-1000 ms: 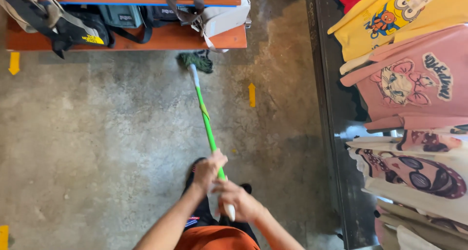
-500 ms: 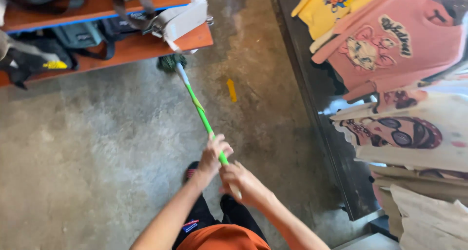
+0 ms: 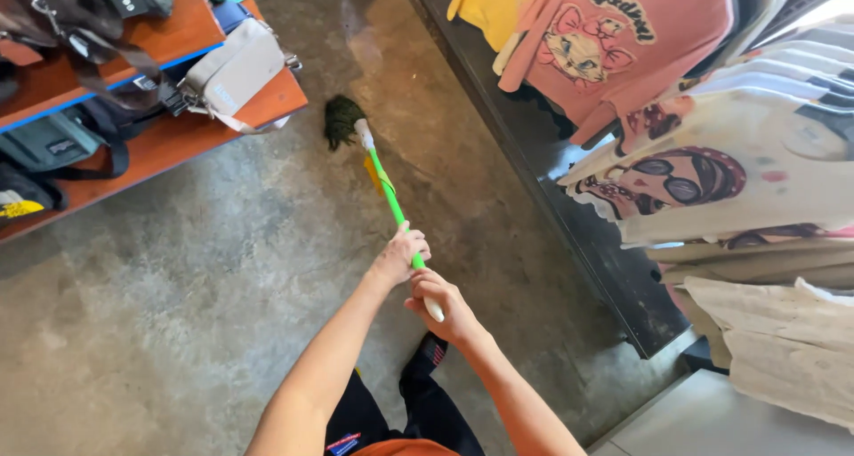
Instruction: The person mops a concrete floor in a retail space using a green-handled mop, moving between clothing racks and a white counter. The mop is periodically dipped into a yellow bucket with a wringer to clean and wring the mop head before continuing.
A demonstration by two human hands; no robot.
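the mop handle (image 3: 389, 195) looks like smooth, glossy green plastic, with a white plastic end cap just past the right hand (image 3: 442, 307). the mop head (image 3: 342, 121) at upper centre is dark, shaggy yarn, matt and rough. the floor (image 3: 178, 287) is bare concrete, grey, mottled and rough, with a damp sheen near the top. the shelf (image 3: 169, 145) at upper left is orange painted wood, fairly smooth. the bags (image 3: 233, 72) on it look like woven cloth, matt. the shirts (image 3: 623, 38) at right are soft printed cotton.

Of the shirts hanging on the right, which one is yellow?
The yellow shirt at the top edge, farthest left of the row. Beside it hangs a pink shirt; the others lower down are white or cream.
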